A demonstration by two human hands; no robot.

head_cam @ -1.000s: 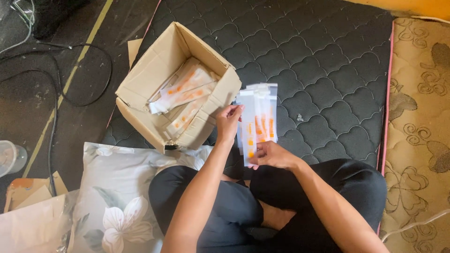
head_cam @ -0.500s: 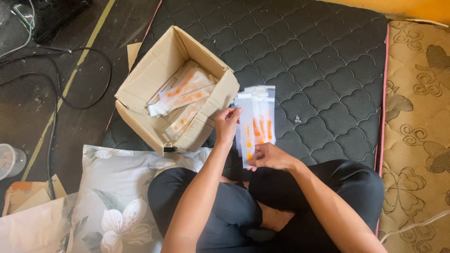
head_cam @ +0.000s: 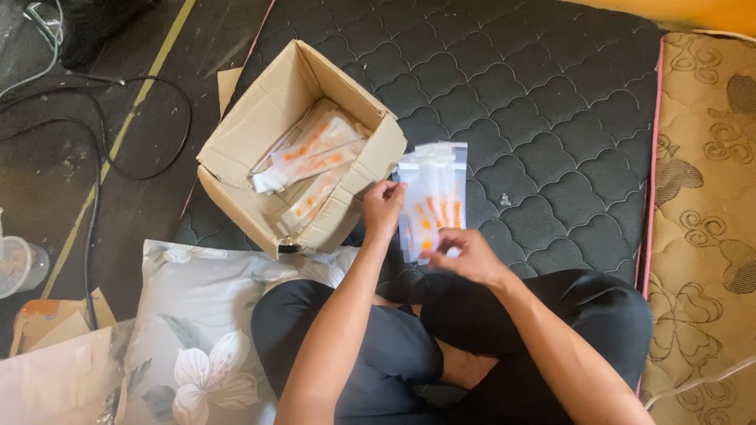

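Note:
A fanned stack of clear plastic packets with orange markings (head_cam: 434, 197) is held upright above my lap. My right hand (head_cam: 466, 256) grips the stack's bottom edge. My left hand (head_cam: 383, 206) pinches its left side with the fingertips. An open cardboard box (head_cam: 260, 130) stands just to the left on the dark quilted mattress (head_cam: 551, 102), with more of the same packets (head_cam: 311, 153) lying loose inside it.
A floral pillow (head_cam: 197, 315) lies at my left knee. Black cables (head_cam: 102, 149) run over the dark floor at the left, beside a clear plastic cup (head_cam: 20, 264). A patterned tan mat (head_cam: 705, 205) borders the mattress on the right. My crossed legs fill the bottom centre.
Both hands and the packet stack have stayed in nearly the same spot; my left fingers have shifted slightly along the stack's left edge. The view has moved a little.

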